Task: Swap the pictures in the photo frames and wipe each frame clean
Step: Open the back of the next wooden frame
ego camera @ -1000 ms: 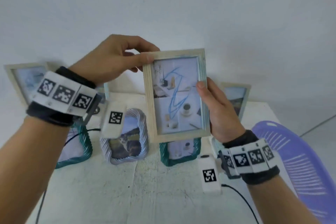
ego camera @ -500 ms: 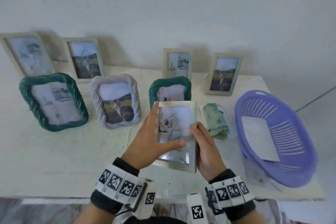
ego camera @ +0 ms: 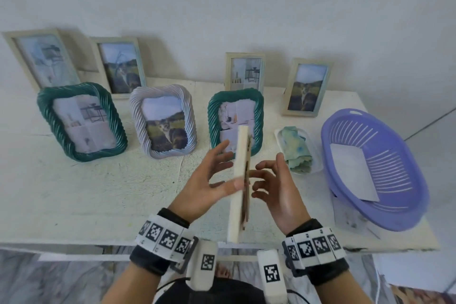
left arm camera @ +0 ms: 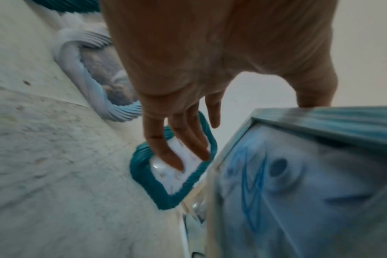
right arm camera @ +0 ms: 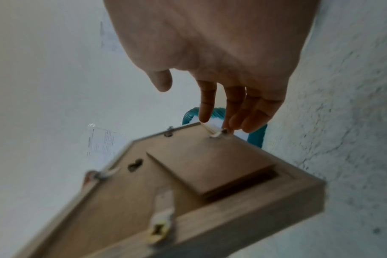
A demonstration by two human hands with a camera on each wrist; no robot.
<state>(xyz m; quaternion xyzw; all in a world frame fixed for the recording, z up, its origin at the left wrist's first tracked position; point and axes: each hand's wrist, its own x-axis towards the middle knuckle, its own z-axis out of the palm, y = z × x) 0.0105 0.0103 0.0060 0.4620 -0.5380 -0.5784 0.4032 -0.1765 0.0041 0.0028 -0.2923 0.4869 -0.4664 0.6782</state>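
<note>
Above the table's front, a pale wooden photo frame (ego camera: 243,145) stands edge-on between my hands. Its blue-scribbled picture (left arm camera: 309,174) faces left and its brown back board (right arm camera: 188,174) with turn clips faces right. My left hand (ego camera: 227,170) has its thumb laid on the frame's near edge, with the fingers (left arm camera: 172,144) straight and spread beside the glass. My right hand (ego camera: 271,180) touches the back near a top clip with loosely bent fingertips (right arm camera: 236,122), thumb free. A green-blue cloth (ego camera: 296,153) lies in a clear tray right of the hands.
A green rope frame (ego camera: 212,118) stands just behind the held frame, with a lilac one (ego camera: 138,118) and another green one (ego camera: 47,116) to the left. Several wooden frames lean on the wall. A purple basket (ego camera: 394,155) holding a white sheet sits right.
The wooden frame came down from face height to just above the table and turned from front-on to edge-on. Both hands loosened from gripping its sides to touching it.
</note>
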